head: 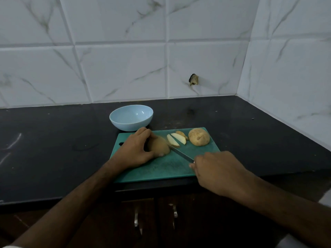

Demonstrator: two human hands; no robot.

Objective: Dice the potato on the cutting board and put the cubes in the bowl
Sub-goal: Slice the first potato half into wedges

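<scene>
We slice a potato half on the green board.

Nearest us, cabinet handles show below the dark counter. Our right hand curls round the knife, its handle hidden in the fist, blade angled against the potato. Our left hand cups that brown, dome-shaped half, fingers curled over it and covering its left side. On the board beyond lie pale slices and a second half. Behind the board stands the blue bowl.
</scene>
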